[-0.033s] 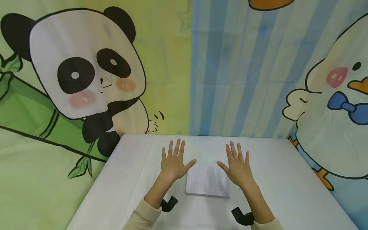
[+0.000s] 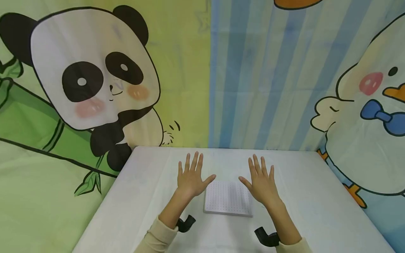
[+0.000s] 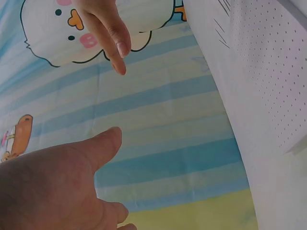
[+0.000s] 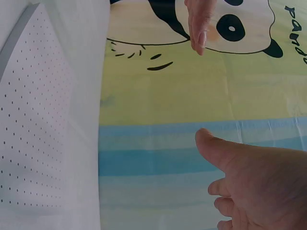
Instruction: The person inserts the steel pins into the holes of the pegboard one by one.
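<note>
A white rectangular board (image 2: 227,198) dotted with rows of small holes lies flat on the white table. In the head view my left hand (image 2: 191,181) is at the board's left, its fingers straight and its thumb spread toward the middle. Mirroring it at the board's right, my right hand (image 2: 262,184) also has straight fingers and a thumb held out. Both hands hold nothing and stay apart from each other. The left wrist view has the perforated board (image 3: 278,62) at its right edge; in the right wrist view that board (image 4: 33,110) is at the left.
The white table (image 2: 158,196) reaches back to a cloth backdrop with a panda (image 2: 98,70) on the left and a white duck (image 2: 364,151) on the right. A black curved piece (image 2: 186,224) sits at the left wrist, another black piece (image 2: 267,239) at the right.
</note>
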Motion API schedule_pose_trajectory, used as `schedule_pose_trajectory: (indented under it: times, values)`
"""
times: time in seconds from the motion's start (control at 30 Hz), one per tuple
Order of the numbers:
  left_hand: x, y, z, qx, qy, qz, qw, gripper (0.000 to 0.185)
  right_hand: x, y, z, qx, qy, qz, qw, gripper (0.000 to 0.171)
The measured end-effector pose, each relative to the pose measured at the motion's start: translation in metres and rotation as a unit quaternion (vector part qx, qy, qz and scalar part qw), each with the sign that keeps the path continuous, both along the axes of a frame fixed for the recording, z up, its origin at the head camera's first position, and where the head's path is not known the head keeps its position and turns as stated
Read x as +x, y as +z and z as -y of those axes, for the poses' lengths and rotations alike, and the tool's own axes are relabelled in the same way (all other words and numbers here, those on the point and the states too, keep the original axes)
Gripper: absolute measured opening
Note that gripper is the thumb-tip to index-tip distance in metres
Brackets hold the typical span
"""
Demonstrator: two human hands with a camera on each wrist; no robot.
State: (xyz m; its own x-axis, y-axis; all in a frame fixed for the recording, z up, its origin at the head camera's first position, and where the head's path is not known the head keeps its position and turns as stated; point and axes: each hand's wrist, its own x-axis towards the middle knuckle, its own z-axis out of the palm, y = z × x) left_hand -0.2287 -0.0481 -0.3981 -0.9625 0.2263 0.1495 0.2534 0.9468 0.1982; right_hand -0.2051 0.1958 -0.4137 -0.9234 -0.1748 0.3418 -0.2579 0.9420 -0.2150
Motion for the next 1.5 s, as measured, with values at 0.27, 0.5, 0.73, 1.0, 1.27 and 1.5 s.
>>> schedule_pose_trajectory:
  times: [0.27,0.5,0.73,1.0,1.27,1.5]
  values:
    - [-0.005,-0.017,0.009,0.106,0.000,-0.029,0.9940,0.093,-0.008,-0.021,-0.027,-0.158,0.026,-0.011,0.987,0.051]
    - [-0.009,-0.093,0.023,0.315,-0.061,0.032,0.9465,0.106,-0.003,-0.085,-0.072,-0.240,-0.051,0.004,0.969,0.013]
    - [-0.013,-0.152,0.026,0.373,-0.114,0.083,0.9168,0.117,-0.008,-0.124,-0.089,-0.247,-0.053,0.038,0.967,0.005]
    - [-0.002,-0.173,0.014,0.305,-0.112,0.063,0.9435,0.115,0.005,-0.145,-0.096,-0.206,-0.050,0.014,0.977,0.008]
    - [0.005,-0.181,0.010,0.275,-0.107,0.044,0.9545,0.111,0.017,-0.150,-0.098,-0.198,-0.053,0.018,0.979,0.010]
    - [0.005,-0.183,0.008,0.272,-0.110,0.038,0.9554,0.108,0.020,-0.148,-0.096,-0.181,-0.035,0.029,0.982,0.006]
